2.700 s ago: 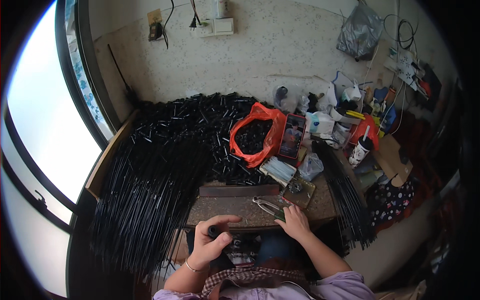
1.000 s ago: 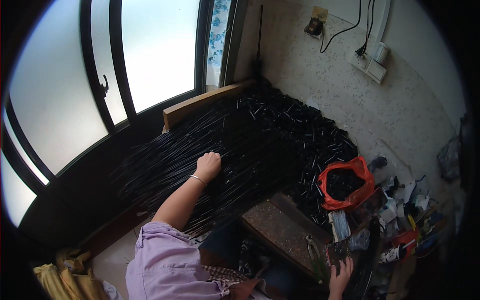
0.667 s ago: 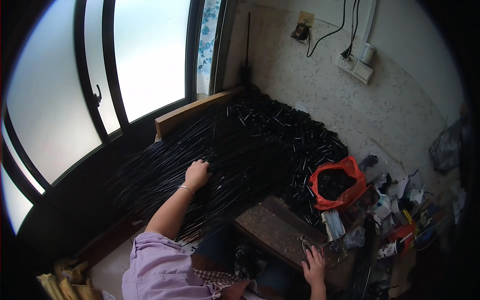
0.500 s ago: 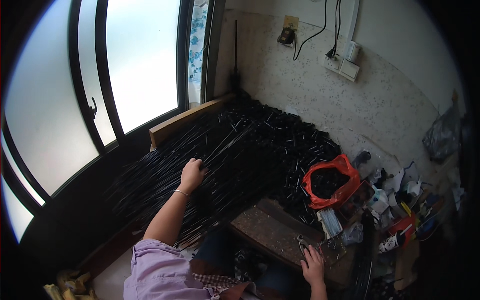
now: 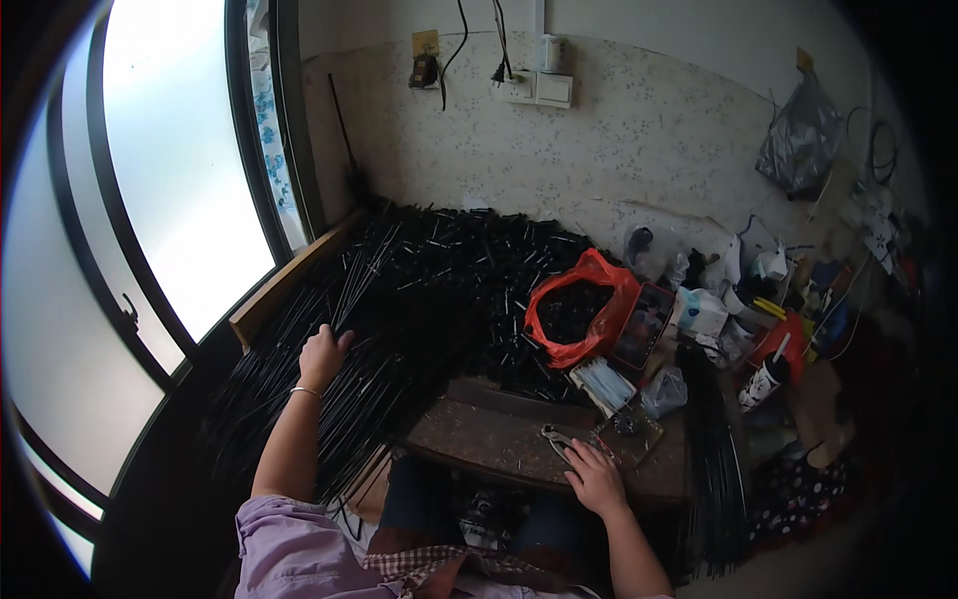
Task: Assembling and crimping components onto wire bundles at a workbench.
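My left hand [image 5: 321, 359] is closed around several thin black rods [image 5: 365, 272], reaching over the left part of a large heap of the same rods [image 5: 289, 379]. The held rods fan up and away from the fist. On the worn wooden bench [image 5: 479, 429] my right hand [image 5: 596, 477] rests low with its fingers stretched out. A pair of pliers [image 5: 556, 436] lies just beyond its fingertips; the handles are partly hidden by the hand. Behind the rods spreads a pile of short black tube-like pieces [image 5: 479, 240].
A red plastic bag [image 5: 619, 290] of black pieces stands open beyond the bench, beside a box of pale sticks [image 5: 604, 384]. Rightward are a patterned cup [image 5: 760, 384], clutter and more hanging black rods [image 5: 720, 469]. A wooden board [image 5: 289, 280] edges the heap below the window.
The view has swung to the right, so the scene sits further left. My left hand still grips rods, which now point more steeply away. My right hand stays beside the pliers.
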